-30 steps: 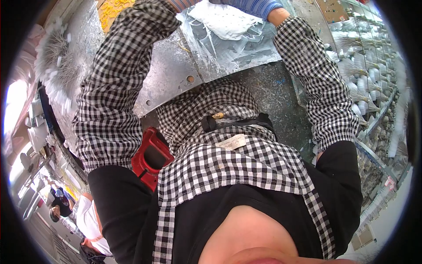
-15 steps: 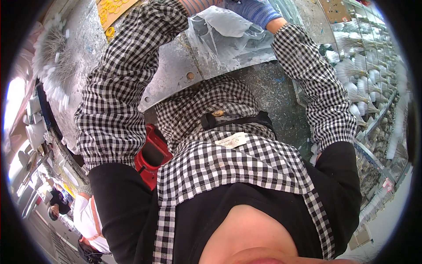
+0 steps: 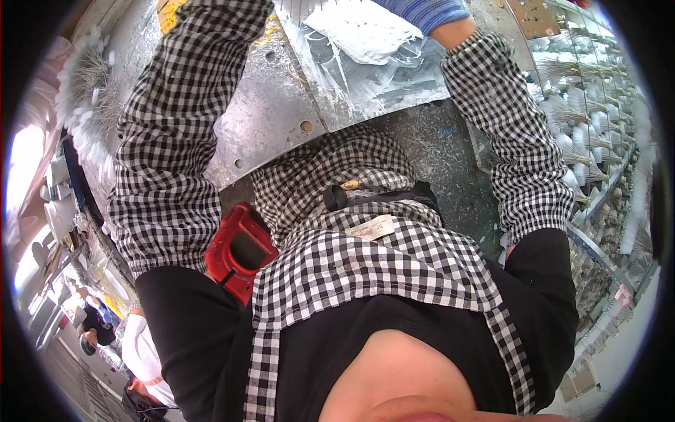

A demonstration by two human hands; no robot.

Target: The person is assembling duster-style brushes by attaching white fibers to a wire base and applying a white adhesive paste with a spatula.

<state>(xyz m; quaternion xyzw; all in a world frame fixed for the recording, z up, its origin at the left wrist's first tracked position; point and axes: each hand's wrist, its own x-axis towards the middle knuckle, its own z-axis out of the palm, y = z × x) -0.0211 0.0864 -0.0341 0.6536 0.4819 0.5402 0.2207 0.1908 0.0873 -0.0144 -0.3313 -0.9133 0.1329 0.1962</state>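
My right hand (image 3: 432, 13), in a blue striped knit glove, is cut by the top edge; its fingers are out of sight. It is nearest to a heap of thick white paste (image 3: 365, 32), which lies on a smeared grey sheet (image 3: 348, 88) on the metal worktable (image 3: 271, 112). The left forearm in its checked sleeve (image 3: 176, 105) reaches out past the top edge, so my left hand is not seen. Yellow rings (image 3: 169, 15) lie beside that sleeve at the far left.
White-tipped wire bundles (image 3: 88, 91) lie on the left of the table. Racks with many similar bundles (image 3: 583, 112) stand at the right. A red plastic stool (image 3: 239, 246) is by my left side. Another person in white (image 3: 140, 348) is at the lower left.
My left hand has moved up and left out of view. My right hand has shifted slightly up. The white paste, partly under clear film before, now shows as a brighter, fuller heap.
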